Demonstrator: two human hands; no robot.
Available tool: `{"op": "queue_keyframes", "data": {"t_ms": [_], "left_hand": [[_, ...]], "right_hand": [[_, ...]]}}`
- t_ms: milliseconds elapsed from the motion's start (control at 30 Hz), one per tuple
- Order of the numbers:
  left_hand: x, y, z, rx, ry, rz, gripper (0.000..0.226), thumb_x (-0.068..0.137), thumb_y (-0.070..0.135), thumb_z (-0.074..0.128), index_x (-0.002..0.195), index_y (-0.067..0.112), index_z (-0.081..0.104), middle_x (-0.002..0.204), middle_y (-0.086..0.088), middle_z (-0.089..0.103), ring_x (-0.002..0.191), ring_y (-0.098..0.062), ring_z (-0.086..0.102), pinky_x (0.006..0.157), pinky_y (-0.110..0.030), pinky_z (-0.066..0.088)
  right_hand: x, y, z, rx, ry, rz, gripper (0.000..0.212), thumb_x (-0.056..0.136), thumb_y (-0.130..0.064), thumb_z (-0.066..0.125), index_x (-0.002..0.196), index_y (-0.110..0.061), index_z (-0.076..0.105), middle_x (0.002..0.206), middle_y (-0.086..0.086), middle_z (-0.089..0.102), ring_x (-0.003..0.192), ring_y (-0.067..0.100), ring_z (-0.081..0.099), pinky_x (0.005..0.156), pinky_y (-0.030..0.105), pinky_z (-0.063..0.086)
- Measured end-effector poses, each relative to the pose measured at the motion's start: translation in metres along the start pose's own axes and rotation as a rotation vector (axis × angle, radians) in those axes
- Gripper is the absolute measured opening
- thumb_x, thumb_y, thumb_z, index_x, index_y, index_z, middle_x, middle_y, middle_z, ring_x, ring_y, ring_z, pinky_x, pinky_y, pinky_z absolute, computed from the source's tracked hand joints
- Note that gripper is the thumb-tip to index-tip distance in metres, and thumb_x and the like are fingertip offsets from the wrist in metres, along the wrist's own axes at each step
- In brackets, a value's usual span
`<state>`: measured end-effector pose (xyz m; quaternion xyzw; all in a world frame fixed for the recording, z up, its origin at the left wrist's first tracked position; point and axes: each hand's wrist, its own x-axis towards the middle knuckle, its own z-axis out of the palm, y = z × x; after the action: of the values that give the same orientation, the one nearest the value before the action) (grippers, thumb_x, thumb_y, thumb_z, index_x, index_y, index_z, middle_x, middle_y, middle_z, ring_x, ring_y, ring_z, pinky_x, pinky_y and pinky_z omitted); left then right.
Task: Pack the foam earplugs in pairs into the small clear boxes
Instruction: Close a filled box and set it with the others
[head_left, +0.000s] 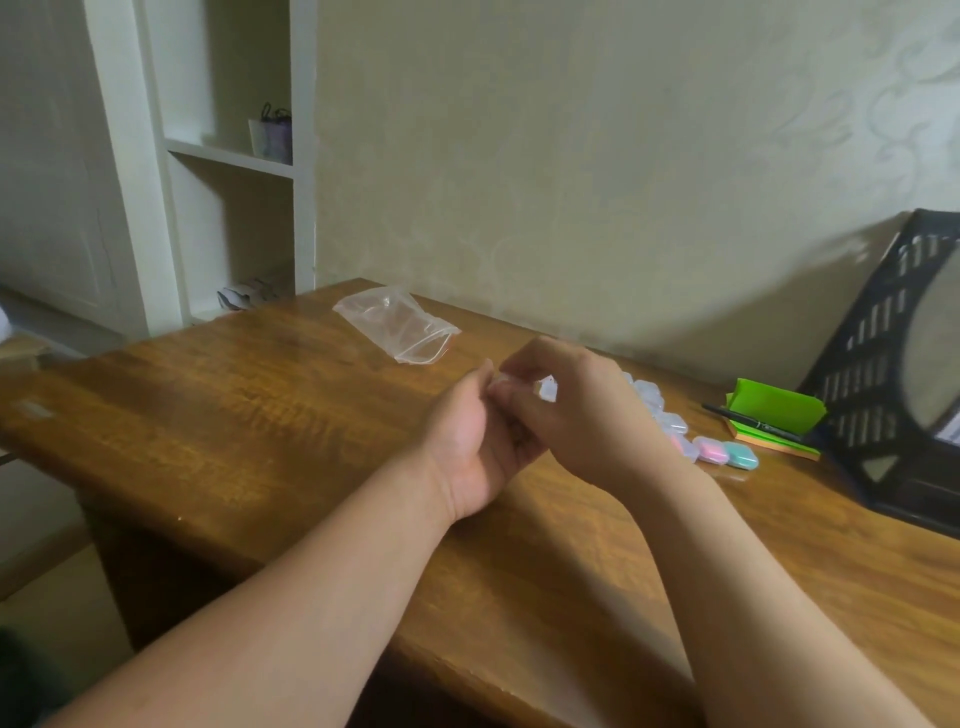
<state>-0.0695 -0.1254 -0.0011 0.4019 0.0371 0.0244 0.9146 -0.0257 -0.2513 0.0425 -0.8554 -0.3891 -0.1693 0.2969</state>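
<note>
Above table (260, 415), held box (548, 388), boxes (675, 423) behind, bag (397, 322)

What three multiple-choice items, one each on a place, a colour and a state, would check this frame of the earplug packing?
1. Where does the clear zip bag lie?
A. On the table, beyond the hands.
B. On a chair.
C. In a drawer.

2. What colour is the notepad under the pen?
A. Red.
B. Green.
C. Blue.

3. What are the hands doing?
A. Lying flat on the table.
B. Together holding a small clear box.
C. One is lifting the pen.

Answers:
1 A: the bag lies on the far part of the table, past both hands.
2 B: the pad beneath the black pen is bright green.
3 B: the left hand and right hand meet above the table, fingers curled on the box.
</note>
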Motion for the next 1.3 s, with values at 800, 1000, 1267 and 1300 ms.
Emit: {"op": "queue_keyframes", "data": {"t_ms": [800, 1000, 1267, 1300], "left_hand": [[0.078, -0.113, 0.106, 1.92, -0.138, 0.515, 0.037, 0.107, 0.019, 0.055, 0.143, 0.025, 0.06, 0.145, 0.001, 0.049, 0.129, -0.029, 0.052, 0.109, -0.046, 0.04], [0.103, -0.111, 0.124, 2.123, -0.245, 0.452, 0.052, 0.111, 0.021, 0.046, 0.159, 0.041, 0.047, 0.146, -0.002, 0.054, 0.133, -0.032, 0.054, 0.108, -0.047, 0.042], [0.113, -0.093, 0.107, 2.036, -0.347, 0.495, 0.056, 0.111, 0.017, 0.047, 0.159, 0.044, 0.047, 0.156, 0.006, 0.052, 0.138, -0.031, 0.053, 0.107, -0.046, 0.049], [0.11, -0.091, 0.104, 1.995, -0.334, 0.524, 0.059, 0.11, 0.013, 0.047, 0.161, 0.042, 0.045, 0.16, 0.007, 0.049, 0.139, -0.03, 0.053, 0.107, -0.046, 0.05]], "right_hand": [[-0.088, 0.214, -0.087, -0.162, 0.383, 0.809, 0.022, 0.097, -0.04, 0.074, 0.111, -0.023, 0.069, 0.116, 0.006, 0.074, 0.108, 0.031, 0.065, 0.088, 0.039, 0.051], [-0.086, 0.222, -0.08, -0.153, 0.33, 0.829, 0.022, 0.099, -0.037, 0.076, 0.114, -0.021, 0.072, 0.113, 0.003, 0.072, 0.097, 0.02, 0.059, 0.083, 0.031, 0.044], [-0.083, 0.217, -0.079, -0.165, 0.287, 0.781, 0.035, 0.095, -0.041, 0.076, 0.124, -0.022, 0.072, 0.119, 0.003, 0.07, 0.104, 0.022, 0.064, 0.081, 0.034, 0.049], [-0.082, 0.217, -0.08, -0.183, 0.301, 0.776, 0.039, 0.095, -0.042, 0.076, 0.127, -0.021, 0.071, 0.123, 0.006, 0.069, 0.107, 0.025, 0.065, 0.084, 0.035, 0.051]]}}
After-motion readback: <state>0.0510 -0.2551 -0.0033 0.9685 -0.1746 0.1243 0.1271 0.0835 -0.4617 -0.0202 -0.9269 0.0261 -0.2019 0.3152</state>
